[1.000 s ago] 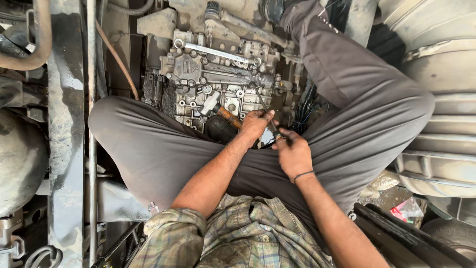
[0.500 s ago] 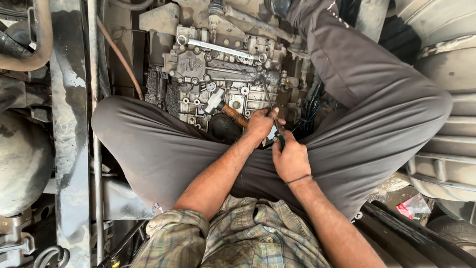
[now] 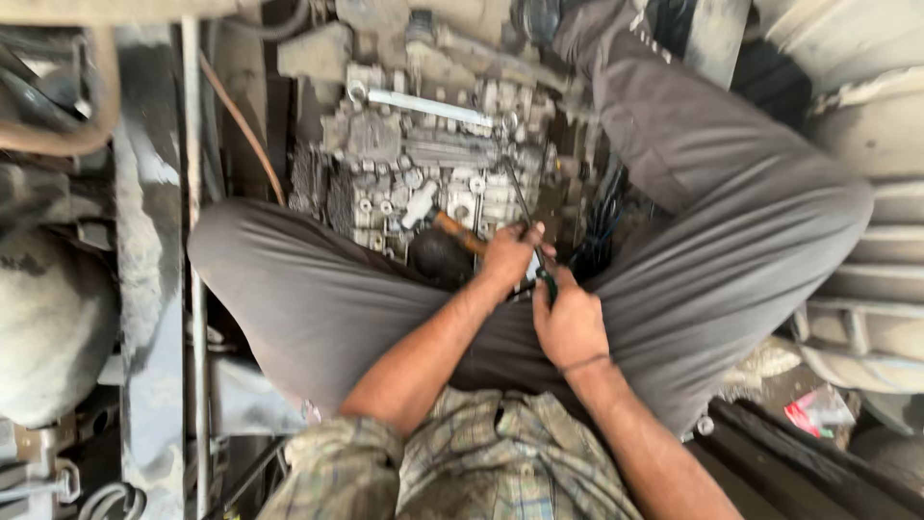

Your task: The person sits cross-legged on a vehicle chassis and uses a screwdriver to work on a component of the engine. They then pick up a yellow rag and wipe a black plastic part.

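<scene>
At your far left a rusty frame rail [image 3: 154, 289] runs up the view, with a thin rod [image 3: 192, 289] beside it and a brown hose [image 3: 241, 125] slanting toward the engine block [image 3: 423, 164]. A silver wrench [image 3: 423, 104] lies across the top of that block. You sit cross-legged, your left knee [image 3: 279, 279] in grey trousers just below the block. A hammer [image 3: 443, 250] with a wooden handle rests at the block's lower edge, its dark head against your leg. Your left hand [image 3: 508, 258] is curled closed just beside that handle, fingers pinching near the shaft of a screwdriver [image 3: 525, 207]; I cannot tell whether it truly grips the shaft. The shaft rises from your hands up onto the block, tilted slightly left. Your right hand [image 3: 570, 323] is clenched around the screwdriver's dark handle, touching the left hand. Your right leg [image 3: 731, 212] bends off to the right, beside a pale tank [image 3: 866, 144].
</scene>
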